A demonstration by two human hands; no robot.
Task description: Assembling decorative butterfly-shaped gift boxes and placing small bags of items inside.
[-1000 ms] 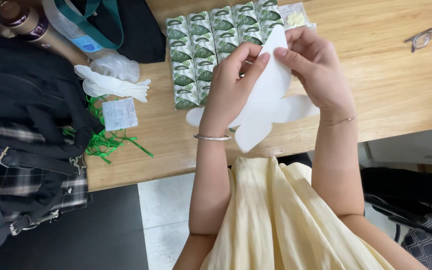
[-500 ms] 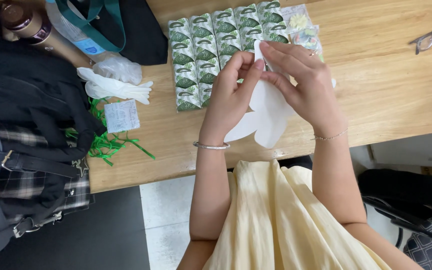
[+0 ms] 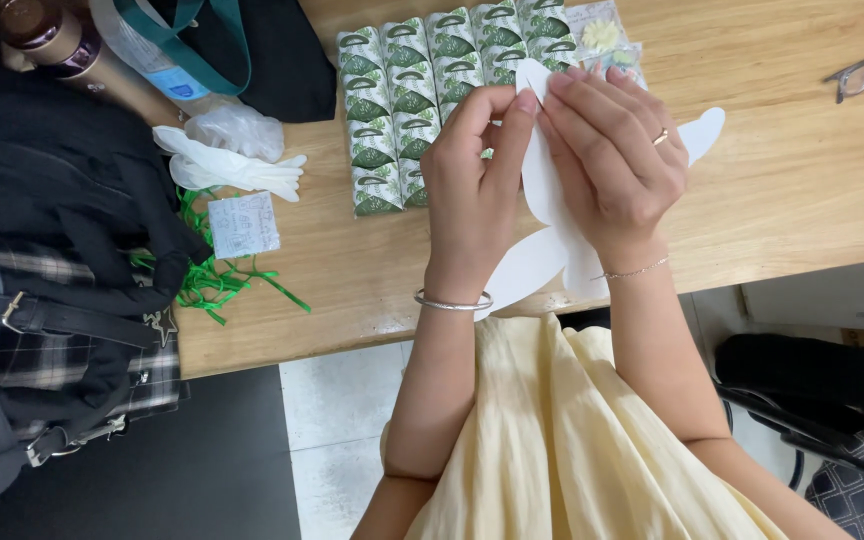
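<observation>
Grip: both hands pinch the upper lobe of a white, petal-lobed flat paper cutout (image 3: pixel 550 190), left hand (image 3: pixel 474 195) with thumb and forefinger closed on its left edge, right hand (image 3: pixel 614 165) with fingers laid flat across its right side. Cutout held just above the light wooden worktop (image 3: pixel 802 190), long axis running from upper lobe down-left toward the body; lower lobes hang free below the wrists, one lobe pokes out right of the right hand. Hands equally near, touching at fingertips. Behind: block of green-and-white patterned small boxes (image 3: pixel 402 110). Versus half a second ago: cutout opened flatter, side lobe now exposed, hands sit slightly higher.
</observation>
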